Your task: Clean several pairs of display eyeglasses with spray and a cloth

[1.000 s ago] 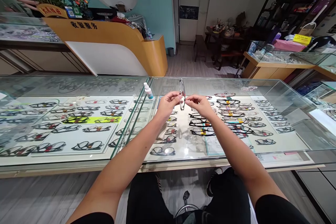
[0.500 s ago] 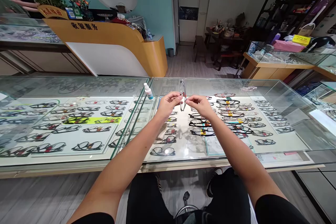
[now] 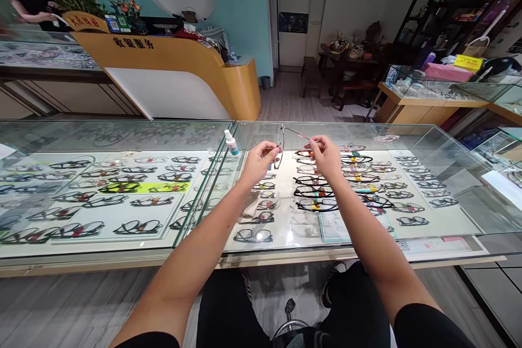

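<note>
Both my hands hold a thin metal pair of glasses point(image 3: 281, 147) above the glass display counter point(image 3: 261, 125). My left hand point(image 3: 261, 160) pinches the frame front, which stands on edge. My right hand point(image 3: 324, 152) pinches one temple arm, swung out to the right from the frame's top. Under the glass lie several rows of spectacle frames point(image 3: 314, 193). A small white spray bottle point(image 3: 231, 142) stands on the counter just left of my left hand.
An orange and white reception desk point(image 3: 171, 70) stands beyond the counter, with a person point(image 3: 24, 0) at its far left. More glass cases point(image 3: 448, 92) run along the right. A dark table with chairs point(image 3: 346, 65) sits at the back.
My right hand has moved right and pulled one temple arm open from the folded glasses. My left hand stays on the frame front.
</note>
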`<action>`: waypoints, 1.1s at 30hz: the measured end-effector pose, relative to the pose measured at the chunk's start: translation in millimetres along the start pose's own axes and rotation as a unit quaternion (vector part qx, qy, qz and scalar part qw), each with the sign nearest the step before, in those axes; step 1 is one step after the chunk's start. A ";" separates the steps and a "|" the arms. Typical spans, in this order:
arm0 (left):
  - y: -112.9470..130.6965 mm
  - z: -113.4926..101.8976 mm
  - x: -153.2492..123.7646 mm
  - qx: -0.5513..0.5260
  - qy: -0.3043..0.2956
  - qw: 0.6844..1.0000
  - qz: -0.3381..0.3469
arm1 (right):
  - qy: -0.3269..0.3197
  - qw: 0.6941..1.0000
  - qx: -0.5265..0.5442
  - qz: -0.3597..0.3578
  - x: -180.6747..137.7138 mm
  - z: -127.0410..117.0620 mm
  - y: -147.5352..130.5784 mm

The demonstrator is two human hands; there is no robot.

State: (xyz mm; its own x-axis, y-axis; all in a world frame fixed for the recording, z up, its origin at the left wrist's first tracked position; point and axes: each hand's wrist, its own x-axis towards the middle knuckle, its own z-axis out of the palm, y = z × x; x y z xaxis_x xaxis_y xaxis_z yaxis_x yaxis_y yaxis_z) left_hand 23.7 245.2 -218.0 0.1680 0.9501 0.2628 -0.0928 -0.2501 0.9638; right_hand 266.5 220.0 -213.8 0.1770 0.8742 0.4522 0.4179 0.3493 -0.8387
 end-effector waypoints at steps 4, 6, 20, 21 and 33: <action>-4.2 -9.4 3.5 0.064 -0.027 0.997 0.017 | 0.074 0.993 -0.077 -0.047 5.5 -12.9 0.3; -4.3 -11.8 4.6 0.069 -0.048 0.996 0.002 | 0.086 0.991 -0.082 -0.056 7.1 -17.0 -0.8; -1.5 10.9 -9.2 -0.002 -0.070 0.997 -0.042 | -0.030 0.981 -0.146 -0.121 -19.5 28.6 -9.4; -2.2 11.5 -9.8 0.000 -0.071 0.997 -0.039 | -0.028 0.980 -0.150 -0.125 -19.1 29.1 -7.7; 5.9 5.0 -4.6 -0.062 0.006 0.998 -0.012 | 0.025 0.964 -0.169 -0.204 -12.6 21.8 0.8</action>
State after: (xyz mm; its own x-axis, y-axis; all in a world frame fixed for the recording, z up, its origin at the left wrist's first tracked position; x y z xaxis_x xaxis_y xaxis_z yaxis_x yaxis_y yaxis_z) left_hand 27.2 238.4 -213.3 0.1595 0.9580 0.2382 -0.2102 -0.2028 0.9564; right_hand 245.1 216.6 -226.8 -0.0243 0.6672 0.7444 0.7268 0.5231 -0.4451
